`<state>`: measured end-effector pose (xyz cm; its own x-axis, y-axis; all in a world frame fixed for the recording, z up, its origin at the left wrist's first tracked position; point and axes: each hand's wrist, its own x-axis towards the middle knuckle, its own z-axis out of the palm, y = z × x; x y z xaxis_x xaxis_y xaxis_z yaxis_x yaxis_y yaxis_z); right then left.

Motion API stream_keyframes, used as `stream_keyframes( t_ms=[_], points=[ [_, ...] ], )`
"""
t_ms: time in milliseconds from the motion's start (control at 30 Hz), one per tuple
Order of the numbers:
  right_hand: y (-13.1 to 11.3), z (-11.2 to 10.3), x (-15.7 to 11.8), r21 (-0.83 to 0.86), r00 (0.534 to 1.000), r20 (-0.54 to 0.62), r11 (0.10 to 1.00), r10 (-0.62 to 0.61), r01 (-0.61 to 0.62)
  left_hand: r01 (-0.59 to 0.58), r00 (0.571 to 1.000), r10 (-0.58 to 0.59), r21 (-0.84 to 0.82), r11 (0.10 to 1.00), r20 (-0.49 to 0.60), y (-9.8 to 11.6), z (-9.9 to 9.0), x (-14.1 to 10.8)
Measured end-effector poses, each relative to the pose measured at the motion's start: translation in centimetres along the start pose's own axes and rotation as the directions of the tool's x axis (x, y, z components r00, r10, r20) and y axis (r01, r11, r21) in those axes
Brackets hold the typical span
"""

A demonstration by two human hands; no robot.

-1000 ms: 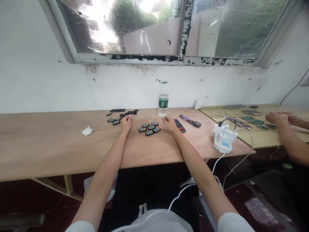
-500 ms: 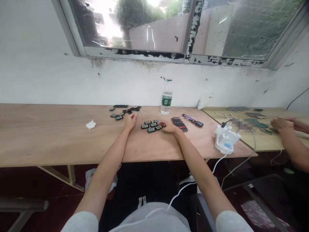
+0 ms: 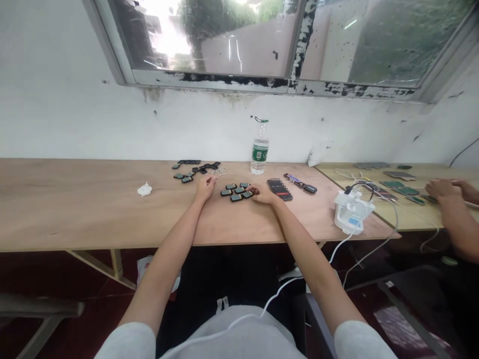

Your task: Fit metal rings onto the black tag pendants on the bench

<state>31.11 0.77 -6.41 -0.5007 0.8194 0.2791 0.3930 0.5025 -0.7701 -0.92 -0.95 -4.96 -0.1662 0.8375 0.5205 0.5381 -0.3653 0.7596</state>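
My left hand (image 3: 206,187) rests on the table with its fingers drawn together near scattered small metal bits (image 3: 219,172). Whatever its fingertips may hold is too small to make out. To its right lies a cluster of small black-framed rectangular pieces with grey-green faces (image 3: 236,198). My right hand (image 3: 263,193) lies at the right side of this cluster, thumb and fingers curved and apart. Its fingertips reach the edge of the rightmost piece (image 3: 247,195), which stays flat on the table. More grey-faced pieces (image 3: 187,179) and dark pieces (image 3: 204,168) lie behind my left hand.
A water bottle (image 3: 259,149) stands near the wall. Right of my hand lie a phone (image 3: 280,189), a snack bar (image 3: 294,179) and a black fob (image 3: 310,189). A white device (image 3: 350,212) trails cables. Crumpled tissue (image 3: 144,189) lies left; a co-worker's hands (image 3: 445,192) are far right.
The view has shifted slightly. My right hand's fingers have moved a little at the cluster's edge; my left hand stays nearly in place. The pieces keep their layout.
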Motion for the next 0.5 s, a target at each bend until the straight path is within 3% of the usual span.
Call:
stream_keyframes(
  t_ms=[167,267,400,500],
  points=[
    [0.1,-0.5,-0.5,0.024,1.000,-0.021,1.000,0.002,-0.001,-0.040,0.999,0.039,0.034,0.999,0.034,0.4,0.1,-0.2],
    [0.3,-1.1,-0.6,0.043,0.995,-0.093,0.999,0.024,-0.020,-0.162,0.983,0.150,0.112,0.981,0.107,1.2,0.4,-0.2],
    [0.4,-1.3,-0.5,0.108,0.962,-0.272,0.994,0.035,-0.006,-0.371,0.903,0.336,0.092,0.924,0.268,2.8,1.9,-0.9],
    [0.1,-0.5,-0.1,0.183,0.966,-0.257,0.980,-0.029,0.078,-0.433,0.852,0.393,0.042,0.901,0.347,3.6,3.6,-1.6]
  ],
)
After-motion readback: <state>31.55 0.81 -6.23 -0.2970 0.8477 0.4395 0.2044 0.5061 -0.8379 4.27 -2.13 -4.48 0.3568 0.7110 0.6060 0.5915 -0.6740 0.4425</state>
